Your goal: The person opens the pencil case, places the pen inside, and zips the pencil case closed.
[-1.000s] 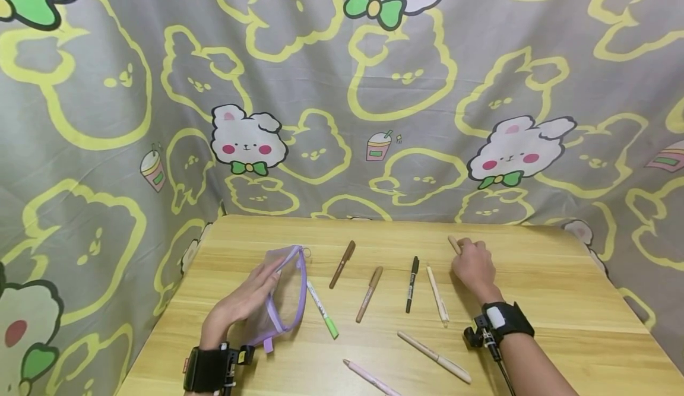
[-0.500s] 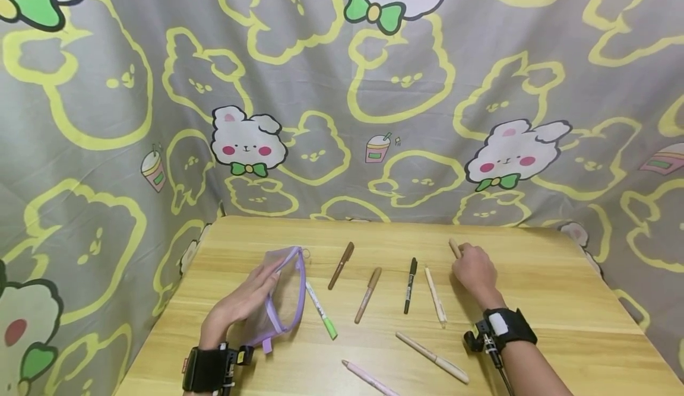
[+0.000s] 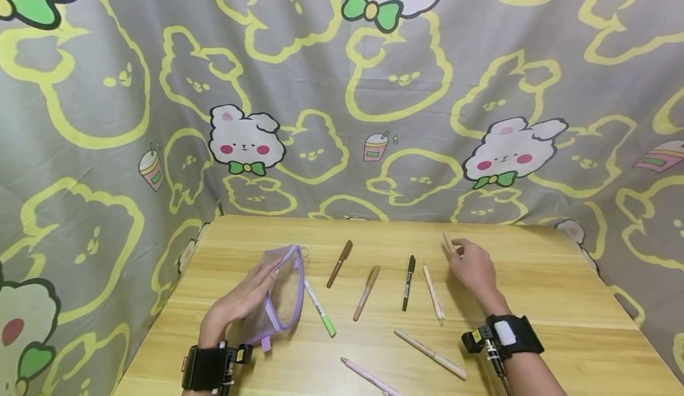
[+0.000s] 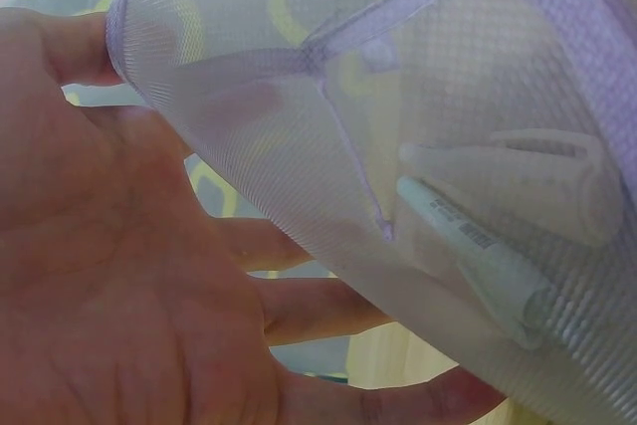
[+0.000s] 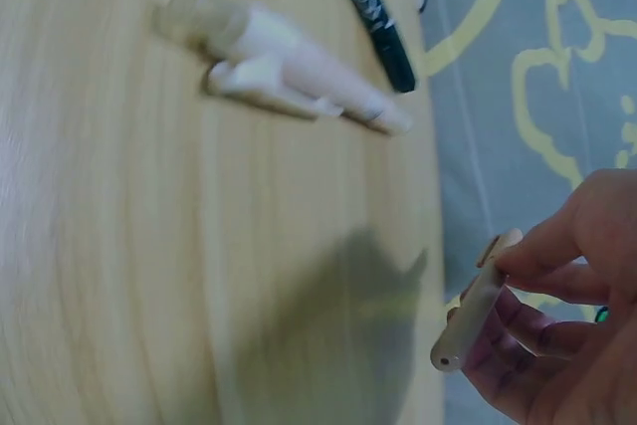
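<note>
Left hand (image 3: 240, 295) straight-fingered against lilac mesh pouch (image 3: 272, 313), wooden table's (image 3: 550, 289) nine o'clock; from afar, I judge, to steady it. Right hand (image 3: 474, 268), two o'clock, pinches beige pen (image 5: 473, 318), I'd say for control.

Room beyond the black marker (image 3: 408, 284); gap on its left, before the tan marker (image 3: 366, 294); cream pen (image 3: 433, 294) crowds its right, right hand (image 3: 473, 267) blocks farther over.

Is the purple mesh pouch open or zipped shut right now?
The pouch is open: in the head view its purple zipper edges stand apart with a wide gap between. The left hand touches its side.
</note>
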